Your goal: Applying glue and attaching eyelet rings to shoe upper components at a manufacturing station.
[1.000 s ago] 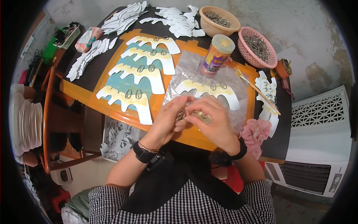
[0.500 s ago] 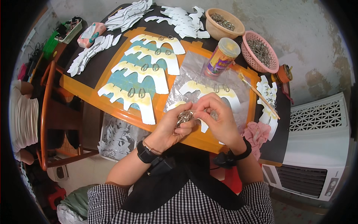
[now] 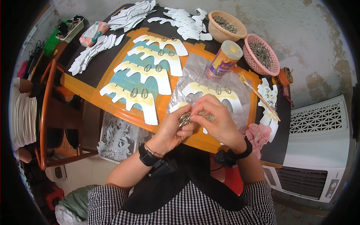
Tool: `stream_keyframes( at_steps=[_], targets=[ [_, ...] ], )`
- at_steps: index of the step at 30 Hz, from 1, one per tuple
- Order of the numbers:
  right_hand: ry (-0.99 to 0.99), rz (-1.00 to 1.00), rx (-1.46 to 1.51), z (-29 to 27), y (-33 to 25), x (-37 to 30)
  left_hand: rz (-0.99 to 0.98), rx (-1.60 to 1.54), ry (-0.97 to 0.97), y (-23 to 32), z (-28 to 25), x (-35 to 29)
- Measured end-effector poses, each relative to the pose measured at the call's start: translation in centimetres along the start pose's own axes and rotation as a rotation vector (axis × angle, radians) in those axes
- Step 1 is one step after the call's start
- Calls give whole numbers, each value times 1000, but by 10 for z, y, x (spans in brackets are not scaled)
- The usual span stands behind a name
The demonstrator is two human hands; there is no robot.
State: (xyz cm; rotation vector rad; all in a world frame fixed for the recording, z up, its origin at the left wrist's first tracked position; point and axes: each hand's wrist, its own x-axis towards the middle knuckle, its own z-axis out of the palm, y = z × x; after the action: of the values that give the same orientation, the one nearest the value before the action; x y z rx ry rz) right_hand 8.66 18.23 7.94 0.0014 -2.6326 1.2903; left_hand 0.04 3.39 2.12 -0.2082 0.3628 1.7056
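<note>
My left hand (image 3: 170,131) is closed around a bunch of shiny oval metal rings (image 3: 184,120). The fingers of my right hand (image 3: 219,122) pinch together at the top of that bunch; whatever lies between the fingertips is too small to make out. Beneath my hands, a white cut-out piece (image 3: 179,107) with a yellow smear is mostly covered. Just beyond them, another white cut-out (image 3: 234,101) lies on clear plastic sheeting (image 3: 180,90), with metal rings on its yellow-coated edge. To the left, several similar scalloped cut-outs (image 3: 149,111) lie in a row, each bearing rings.
A jar (image 3: 224,60) stands behind the plastic. Farther back are a tan basket (image 3: 215,32) and a pink basket (image 3: 276,67) of metal rings. A brush (image 3: 264,100) and a pink cloth (image 3: 258,135) lie at right. Stacks of white pieces (image 3: 131,17) line the far edge.
My right fingertips have moved slightly down and left, closer onto the bunch of rings in my left hand. The whole view has shifted a little; the things on the table look unchanged.
</note>
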Motion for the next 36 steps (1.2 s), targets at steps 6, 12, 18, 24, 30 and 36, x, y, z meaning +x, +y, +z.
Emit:
stream_keyframes(
  at_steps=[6,12,18,24,30,36],
  targets=[
    [52,211,426,-3,6,1,94,177,17,6,-7,-8],
    [-156,199,233,-9,5,3,470,1153,38,-1,-7,-16],
    [-212,189,143,-6,14,6,341,987,81,-7,1,-21],
    [-113,-204,-140,-2,15,5,225,813,110,-3,6,-30],
    [-57,294,450,9,21,0,464,881,237,-10,-8,-21],
    [41,376,450,-3,41,11,720,1313,369,-9,-3,-26]
  ],
)
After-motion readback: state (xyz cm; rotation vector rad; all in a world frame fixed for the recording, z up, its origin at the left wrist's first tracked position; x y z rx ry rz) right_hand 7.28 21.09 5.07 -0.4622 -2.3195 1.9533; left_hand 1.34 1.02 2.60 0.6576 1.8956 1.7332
